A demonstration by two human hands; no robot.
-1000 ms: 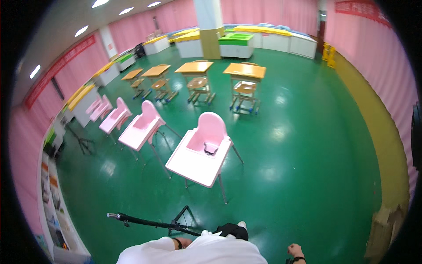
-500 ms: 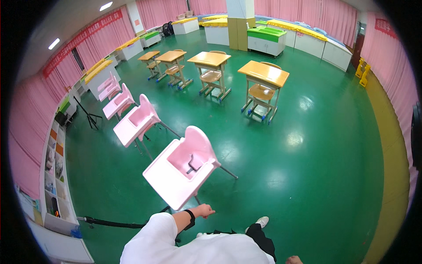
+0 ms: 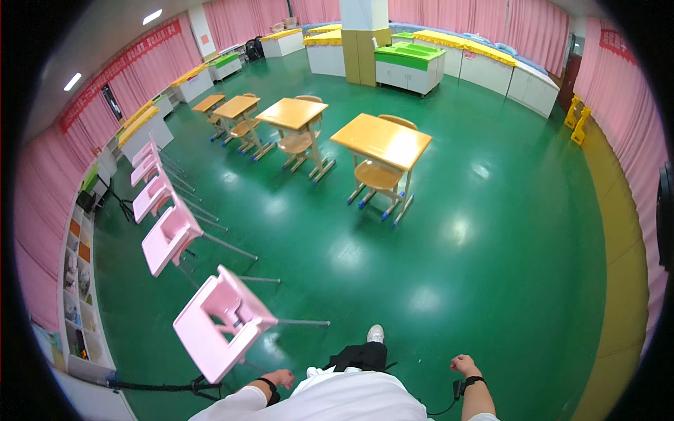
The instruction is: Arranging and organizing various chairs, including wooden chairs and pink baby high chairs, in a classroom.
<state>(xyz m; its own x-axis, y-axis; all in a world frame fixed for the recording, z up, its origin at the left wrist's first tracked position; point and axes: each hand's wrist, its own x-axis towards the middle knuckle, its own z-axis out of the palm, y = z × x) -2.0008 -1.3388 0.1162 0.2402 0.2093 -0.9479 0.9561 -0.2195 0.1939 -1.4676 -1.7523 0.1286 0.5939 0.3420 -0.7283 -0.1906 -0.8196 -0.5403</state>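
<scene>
My left hand (image 3: pixel 282 379) hangs low with its fingers curled in, a black band on the wrist, and I see nothing in it. It is nearest to a pink high chair (image 3: pixel 203 337) with a wide tray and thin metal legs, standing just ahead on the left; a gap lies between them. My right hand (image 3: pixel 463 365) is held out at the lower right, loosely closed and empty. A black band and a small dark device (image 3: pixel 459 388) with a cable sit at that wrist. More pink high chairs (image 3: pixel 168 235) line up behind the first.
Wooden school desks (image 3: pixel 382 140) with chairs form a row ahead. A black pole (image 3: pixel 154 386) lies near the closest high chair, by a white cubby shelf (image 3: pixel 98 351). A pillar (image 3: pixel 364 56) and a green-topped cabinet (image 3: pixel 409 67) stand farther back; yellow stands (image 3: pixel 578 123) are at right.
I have moved forward, and the desks and high chairs have shifted left in view. My right arm has swung up into view; my left hand has drawn back and lower.
</scene>
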